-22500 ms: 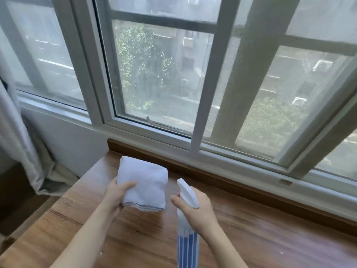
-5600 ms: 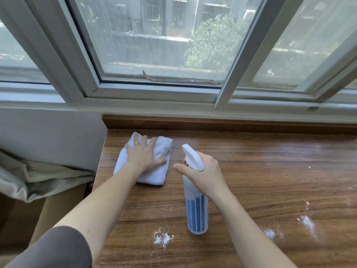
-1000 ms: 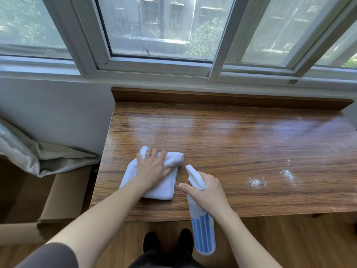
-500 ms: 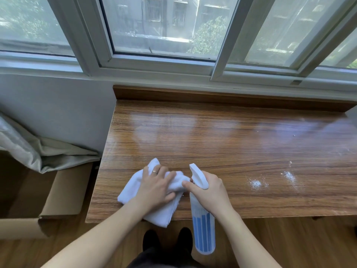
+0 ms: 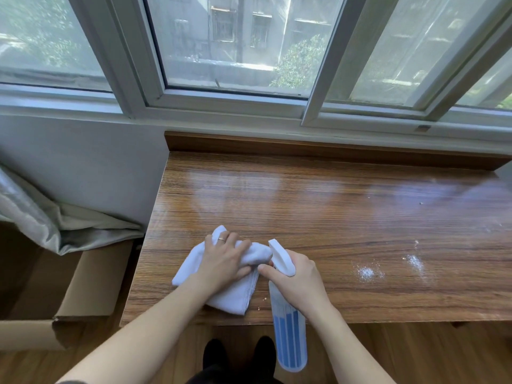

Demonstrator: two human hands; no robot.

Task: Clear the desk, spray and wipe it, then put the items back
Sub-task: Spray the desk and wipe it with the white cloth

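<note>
At the glossy wood-grain desk's [image 5: 304,206] near edge, the left hand's [image 5: 224,261] fingers [image 5: 241,246] curl into a soft, bunched white cloth [image 5: 232,297], while the right hand's [image 5: 302,278] wrap a slim blue-striped plastic bottle [image 5: 289,339] overhanging that edge.

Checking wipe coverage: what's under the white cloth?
The white cloth lies on the wooden desk, with the left hand gripping it from above. The wood beneath is covered, so any residue there cannot be seen.

Glossy wooden desk [image 5: 304,195].
Cloth [image 5: 230,297] lies in the left hand's [image 5: 224,261] grip; white spots [image 5: 367,273] right of the bottle [image 5: 289,336] grip.
</note>
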